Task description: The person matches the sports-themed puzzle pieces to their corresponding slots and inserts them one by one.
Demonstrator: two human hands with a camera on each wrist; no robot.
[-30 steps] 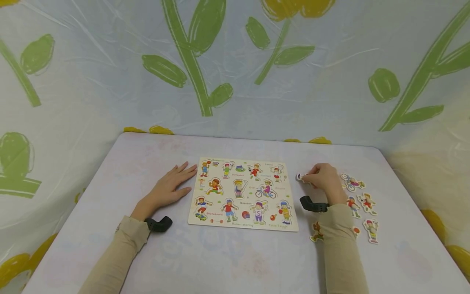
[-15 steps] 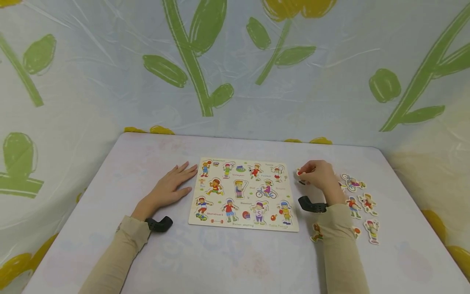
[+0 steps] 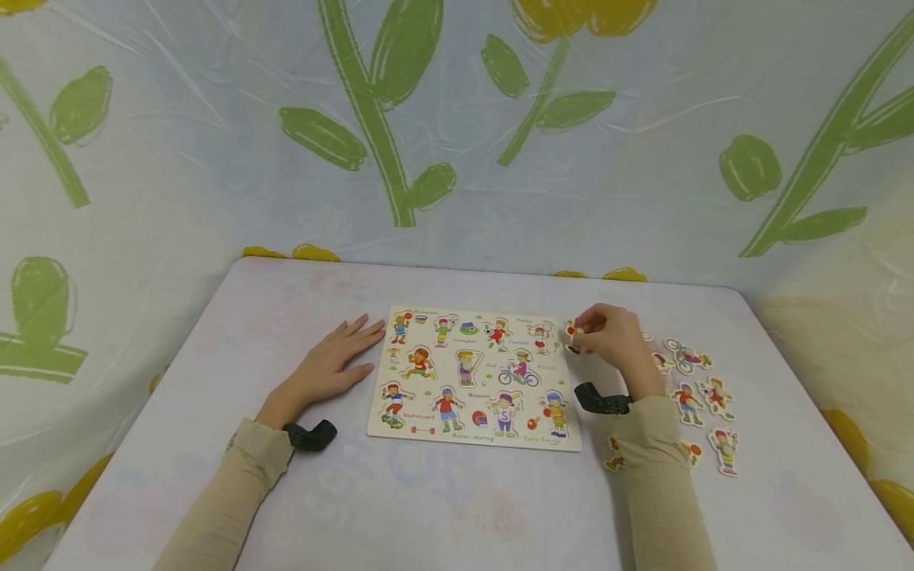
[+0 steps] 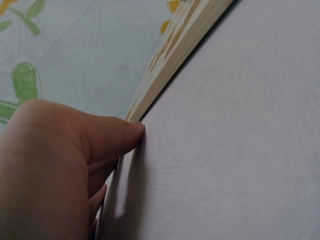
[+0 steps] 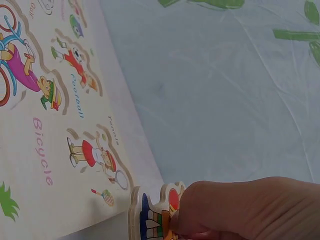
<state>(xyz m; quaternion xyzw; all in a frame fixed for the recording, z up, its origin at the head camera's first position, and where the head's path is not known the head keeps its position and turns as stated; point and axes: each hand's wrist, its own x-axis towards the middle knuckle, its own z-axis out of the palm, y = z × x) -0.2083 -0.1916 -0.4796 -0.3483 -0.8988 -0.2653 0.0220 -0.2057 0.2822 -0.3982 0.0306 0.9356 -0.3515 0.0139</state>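
Observation:
A cream puzzle board point(image 3: 443, 366) printed with children playing sports lies flat in the middle of the table. My left hand point(image 3: 327, 366) rests on the table with fingers spread, fingertips at the board's left edge; in the left wrist view the thumb point(image 4: 117, 137) is beside that edge. My right hand point(image 3: 612, 341) pinches a puzzle piece point(image 5: 150, 217) between thumb and fingers, just off the board's upper right edge. The piece shows a red round shape and dark blue shoes. Fingers cover much of it. The tennis recess point(image 5: 92, 152) lies close to it.
Several loose pieces lie right of the board, including a bicycle piece point(image 3: 687, 357), a football piece point(image 3: 717, 398), a red-shirted figure point(image 3: 689, 404) and a green-shirted figure point(image 3: 725, 452). My right sleeve point(image 3: 660, 476) partly hides a running figure point(image 3: 614, 456).
My right hand has moved left toward the board with the puzzle piece, which has turned between the fingers and shows more upright. My left hand has stayed in place.

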